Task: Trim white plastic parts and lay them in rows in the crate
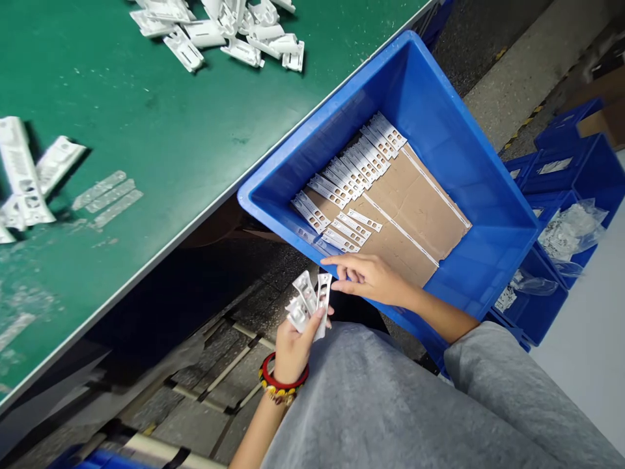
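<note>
The left hand point(293, 352), wearing a red and beaded bracelet point(284, 378), is clenching a small bunch of white moulded brackets point(308, 303) upright against the palm, with the fingers wrapping around their lower ends. The bunch is sitting just off the near edge of a blue plastic crate point(442, 140), above the concrete floor. The right hand point(368, 279) is reaching out open from a grey sleeve point(488, 371), grasping nothing, its fingertips just beside the bunch and over the crate's rim; whether they are touching it is hard to tell. The brackets are looking light, stiff and thin-walled, probably smooth enough to slip against each other, so their long flat sides seem the surest place to pinch. Inside the crate, rows of perforated white strips point(349, 169) are lying overlapped on a brown cardboard sheet point(410, 208). More white moulded pieces point(219, 39) are lying heaped on a green-topped workbench point(146, 117), with other pieces scattered towards its left side. Further right, smaller blue crates point(571, 166) are holding clear plastic bags point(569, 228).
</note>
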The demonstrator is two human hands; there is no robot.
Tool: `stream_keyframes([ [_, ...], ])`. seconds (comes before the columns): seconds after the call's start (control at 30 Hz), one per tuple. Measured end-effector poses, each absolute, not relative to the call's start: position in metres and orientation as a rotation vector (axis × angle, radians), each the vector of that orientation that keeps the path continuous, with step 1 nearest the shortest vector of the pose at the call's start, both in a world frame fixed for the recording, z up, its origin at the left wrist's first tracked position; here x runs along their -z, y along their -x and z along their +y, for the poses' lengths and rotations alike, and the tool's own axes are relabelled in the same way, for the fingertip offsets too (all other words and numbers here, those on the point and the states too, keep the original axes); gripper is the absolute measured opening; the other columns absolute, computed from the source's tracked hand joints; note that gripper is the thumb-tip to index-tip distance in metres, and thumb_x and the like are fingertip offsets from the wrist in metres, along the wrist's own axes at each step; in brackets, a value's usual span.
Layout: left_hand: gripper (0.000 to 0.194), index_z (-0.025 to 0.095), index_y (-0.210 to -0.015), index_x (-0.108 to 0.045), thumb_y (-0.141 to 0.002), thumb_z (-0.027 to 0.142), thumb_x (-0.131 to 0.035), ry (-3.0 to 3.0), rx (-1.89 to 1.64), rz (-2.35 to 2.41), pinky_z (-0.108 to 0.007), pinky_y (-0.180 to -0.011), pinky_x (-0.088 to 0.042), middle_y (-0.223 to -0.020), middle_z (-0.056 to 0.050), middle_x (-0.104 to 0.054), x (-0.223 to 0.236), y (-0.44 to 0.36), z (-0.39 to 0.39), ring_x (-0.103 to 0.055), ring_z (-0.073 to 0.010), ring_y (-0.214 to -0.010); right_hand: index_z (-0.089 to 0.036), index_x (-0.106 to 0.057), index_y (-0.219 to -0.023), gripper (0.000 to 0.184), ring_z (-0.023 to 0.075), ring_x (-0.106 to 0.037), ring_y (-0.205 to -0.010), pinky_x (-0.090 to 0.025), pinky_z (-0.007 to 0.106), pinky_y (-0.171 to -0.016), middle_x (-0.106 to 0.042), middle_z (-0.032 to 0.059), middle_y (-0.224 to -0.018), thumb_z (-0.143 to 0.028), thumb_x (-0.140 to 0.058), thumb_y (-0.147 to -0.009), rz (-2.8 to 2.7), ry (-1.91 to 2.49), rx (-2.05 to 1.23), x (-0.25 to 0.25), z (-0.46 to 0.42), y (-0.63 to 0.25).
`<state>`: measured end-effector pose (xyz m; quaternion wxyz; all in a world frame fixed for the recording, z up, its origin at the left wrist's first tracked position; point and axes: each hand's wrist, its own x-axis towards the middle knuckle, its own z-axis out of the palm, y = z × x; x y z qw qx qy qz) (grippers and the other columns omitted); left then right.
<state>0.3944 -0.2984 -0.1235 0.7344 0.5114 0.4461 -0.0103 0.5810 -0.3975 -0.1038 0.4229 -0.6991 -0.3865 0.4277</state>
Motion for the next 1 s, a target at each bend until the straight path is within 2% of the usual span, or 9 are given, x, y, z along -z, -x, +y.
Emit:
stream_keyframes([
  [0.07, 0.019, 0.018, -0.082, -0.076, -0.071, 0.033, -0.077, -1.225, 0.041, 0.885, -0.028, -0.055, -0.052, -0.075, -0.007, -0.071, 0.115, -0.392, -0.293, -0.060, -0.0171, -0.057, -0.021, -0.062, -0.124, 0.036, 0.0135, -0.055, -0.072, -0.048, 0.026, -0.073, -0.060, 0.0018, -0.086, -0.038, -0.056, -0.093, -1.063, 1.778, -1.067, 0.102, -0.400, -0.579],
  [0.17, 0.020, 0.021, -0.090, -0.078, -0.072, 0.028, -0.075, -1.281, 0.051, 0.722, -0.029, -0.057, -0.052, -0.083, -0.008, -0.071, 0.102, -0.396, -0.286, -0.061, -0.0183, -0.061, -0.021, -0.066, -0.120, 0.031, 0.0159, -0.059, -0.088, -0.047, 0.028, -0.083, -0.063, 0.0046, -0.094, -0.034, -0.053, -0.095, -1.190, 1.767, -1.122, 0.099, -0.403, -0.578],
  [0.3, 0.022, 0.021, -0.095, -0.079, -0.076, 0.029, -0.071, -1.358, 0.057, 0.597, -0.030, -0.062, -0.054, -0.089, -0.011, -0.072, 0.096, -0.405, -0.285, -0.065, -0.0215, -0.071, -0.020, -0.073, -0.107, 0.024, 0.0122, -0.060, -0.075, -0.048, 0.025, -0.071, -0.065, 0.0035, -0.090, -0.030, -0.055, -0.095, -1.192, 1.563, -1.322, 0.090, -0.408, -0.586],
  [0.4, 0.021, 0.018, -0.091, -0.076, -0.081, 0.034, -0.066, -1.266, -0.011, 0.707, -0.028, -0.049, -0.051, -0.076, -0.008, -0.070, 0.101, -0.407, -0.287, -0.061, -0.0165, -0.053, -0.022, -0.075, -0.104, 0.022, 0.0119, -0.059, -0.072, -0.047, 0.025, -0.065, -0.064, 0.0027, -0.085, -0.031, -0.059, -0.093, -1.050, 1.497, -1.328, 0.081, -0.420, -0.608],
  [0.5, 0.027, 0.015, -0.091, -0.072, -0.084, 0.040, -0.063, -1.140, -0.157, 0.933, -0.025, -0.043, -0.047, -0.066, -0.003, -0.064, 0.109, -0.405, -0.283, -0.055, -0.0126, -0.044, -0.028, -0.075, -0.105, 0.022, 0.0118, -0.057, -0.071, -0.049, 0.025, -0.062, -0.062, 0.0025, -0.091, -0.036, -0.059, -0.092, -0.851, 1.623, -1.145, 0.088, -0.438, -0.644],
  [0.6, 0.031, 0.014, -0.090, -0.070, -0.080, 0.042, -0.067, -1.096, -0.206, 1.054, -0.023, -0.039, -0.044, -0.068, -0.002, -0.062, 0.113, -0.404, -0.275, -0.055, -0.0118, -0.047, -0.030, -0.075, -0.106, 0.023, 0.0157, -0.059, -0.086, -0.052, 0.029, -0.072, -0.060, 0.0039, -0.101, -0.039, -0.061, -0.090, -0.714, 1.885, -0.798, 0.129, -0.449, -0.676],
  [0.7, 0.032, 0.013, -0.089, -0.070, -0.077, 0.043, -0.070, -1.070, -0.181, 1.069, -0.022, -0.038, -0.044, -0.068, -0.003, -0.062, 0.113, -0.405, -0.273, -0.056, -0.0131, -0.051, -0.026, -0.075, -0.105, 0.027, 0.0196, -0.059, -0.097, -0.052, 0.035, -0.086, -0.059, 0.0059, -0.102, -0.040, -0.057, -0.091, -0.610, 2.036, -0.470, 0.196, -0.450, -0.686],
  [0.83, 0.031, 0.012, -0.089, -0.071, -0.078, 0.041, -0.069, -1.047, -0.128, 1.041, -0.022, -0.039, -0.045, -0.070, -0.004, -0.062, 0.112, -0.407, -0.285, -0.057, -0.0134, -0.053, -0.020, -0.075, -0.096, 0.024, 0.0188, -0.060, -0.099, -0.049, 0.034, -0.092, -0.061, 0.0082, -0.101, -0.029, -0.052, -0.092, -0.691, 2.131, -0.426, 0.264, -0.451, -0.673],
  [1.0, 0.030, 0.012, -0.091, -0.071, -0.079, 0.039, -0.069, -1.026, -0.098, 1.007, -0.023, -0.039, -0.046, -0.070, -0.005, -0.063, 0.111, -0.407, -0.295, -0.056, -0.0127, -0.052, -0.021, -0.070, -0.094, 0.015, 0.0222, -0.058, -0.102, -0.046, 0.038, -0.096, -0.064, 0.0087, -0.102, -0.024, -0.057, -0.089, -0.822, 2.283, -0.363, 0.281, -0.456, -0.661],
])
